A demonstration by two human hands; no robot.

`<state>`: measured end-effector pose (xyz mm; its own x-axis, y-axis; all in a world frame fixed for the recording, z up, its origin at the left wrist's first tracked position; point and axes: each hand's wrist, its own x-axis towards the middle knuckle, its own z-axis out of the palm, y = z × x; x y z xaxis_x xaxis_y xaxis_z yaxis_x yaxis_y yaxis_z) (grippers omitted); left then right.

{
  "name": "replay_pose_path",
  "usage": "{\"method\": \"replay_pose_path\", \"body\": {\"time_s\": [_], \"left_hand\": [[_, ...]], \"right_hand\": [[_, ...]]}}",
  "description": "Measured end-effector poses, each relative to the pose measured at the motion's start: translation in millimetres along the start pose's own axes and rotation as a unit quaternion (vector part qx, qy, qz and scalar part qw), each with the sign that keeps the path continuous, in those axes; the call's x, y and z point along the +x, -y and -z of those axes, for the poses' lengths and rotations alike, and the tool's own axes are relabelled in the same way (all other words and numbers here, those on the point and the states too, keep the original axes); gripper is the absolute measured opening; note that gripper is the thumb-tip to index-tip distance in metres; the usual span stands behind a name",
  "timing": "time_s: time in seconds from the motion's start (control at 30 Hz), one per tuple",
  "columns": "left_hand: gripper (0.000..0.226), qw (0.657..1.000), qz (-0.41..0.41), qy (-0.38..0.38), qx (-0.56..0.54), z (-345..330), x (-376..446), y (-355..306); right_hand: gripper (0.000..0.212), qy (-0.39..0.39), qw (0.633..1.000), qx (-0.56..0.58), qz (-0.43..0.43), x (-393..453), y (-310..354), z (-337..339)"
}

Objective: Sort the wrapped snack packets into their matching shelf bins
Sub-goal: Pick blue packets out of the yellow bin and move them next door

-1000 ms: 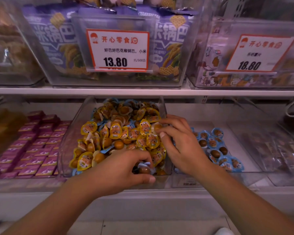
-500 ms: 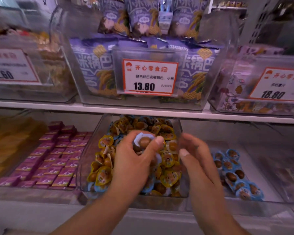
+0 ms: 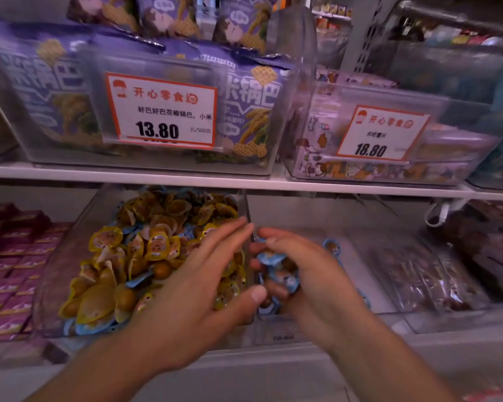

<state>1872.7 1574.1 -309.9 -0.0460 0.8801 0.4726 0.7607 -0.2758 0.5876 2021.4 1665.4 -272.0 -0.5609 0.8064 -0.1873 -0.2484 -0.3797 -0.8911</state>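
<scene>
A clear bin (image 3: 70, 250) on the lower shelf holds a heap of yellow-wrapped snack packets (image 3: 157, 245), with a few blue ones mixed in along its front. Over its right side my left hand (image 3: 198, 285) hovers with straight fingers and holds nothing. My right hand (image 3: 308, 280) curls round several blue-wrapped packets (image 3: 279, 271), just right of the wall between the bins. The neighbouring clear bin (image 3: 369, 274) holds a blue packet (image 3: 331, 246) that peeks out behind my right hand; the others there are hidden.
Pink boxes (image 3: 9, 274) fill the bin at the left. Dark wrapped snacks (image 3: 436, 274) lie in bins at the right. The upper shelf (image 3: 244, 181) carries bins of purple bags (image 3: 41, 82) and price cards (image 3: 160, 111) close above my hands.
My left hand held a blue packet over the yellow bin half a second ago; it is open now. The blue packets now sit in my right hand. The view has shifted a little.
</scene>
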Motion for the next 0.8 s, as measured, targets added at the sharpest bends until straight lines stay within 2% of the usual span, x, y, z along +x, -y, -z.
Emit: {"method": "replay_pose_path", "body": {"time_s": [0.1, 0.17, 0.23, 0.3, 0.37, 0.4, 0.53, 0.63, 0.7, 0.73, 0.8], "left_hand": [[0.048, 0.999, 0.037, -0.024, 0.021, 11, 4, 19], [0.028, 0.996, 0.033, 0.004, 0.084, 19, 4, 34], [0.021, 0.99, 0.021, 0.036, 0.134, 28, 2, 45], [0.024, 0.986, 0.017, 0.052, 0.155, 39, -1, 52], [0.026, 0.983, 0.025, 0.066, 0.168, 52, -2, 57], [0.027, 0.982, 0.026, 0.068, 0.174, 59, -3, 59], [0.021, 0.976, 0.049, 0.075, 0.197, 83, -8, 64], [0.027, 0.969, 0.068, 0.117, 0.208, 89, -13, 63], [0.048, 0.957, 0.08, 0.16, 0.23, 86, -18, 63], [0.057, 0.945, 0.085, 0.184, 0.255, 84, -21, 64], [0.062, 0.922, 0.092, 0.221, 0.306, 80, -27, 65]], "right_hand": [[0.011, -0.099, 0.994, -0.053, 0.001, 35, 14, 35], [0.013, -0.142, 0.989, -0.036, -0.031, 61, 19, 56], [0.021, -0.164, 0.985, -0.018, -0.043, 83, 24, 75], [0.024, -0.191, 0.975, -0.11, -0.008, 97, 25, 93], [0.027, -0.207, 0.94, -0.264, 0.058, 99, 20, 102], [0.022, -0.206, 0.922, -0.312, 0.1, 96, 17, 100], [0.018, -0.143, 0.855, -0.415, 0.278, 70, 5, 61], [0.021, 0.003, 0.77, -0.495, 0.402, 41, -9, 18], [0.023, 0.136, 0.688, -0.58, 0.415, 25, -28, -8], [0.025, 0.195, 0.65, -0.622, 0.39, 20, -38, -19], [0.032, 0.265, 0.615, -0.673, 0.314, 19, -58, -32]]}}
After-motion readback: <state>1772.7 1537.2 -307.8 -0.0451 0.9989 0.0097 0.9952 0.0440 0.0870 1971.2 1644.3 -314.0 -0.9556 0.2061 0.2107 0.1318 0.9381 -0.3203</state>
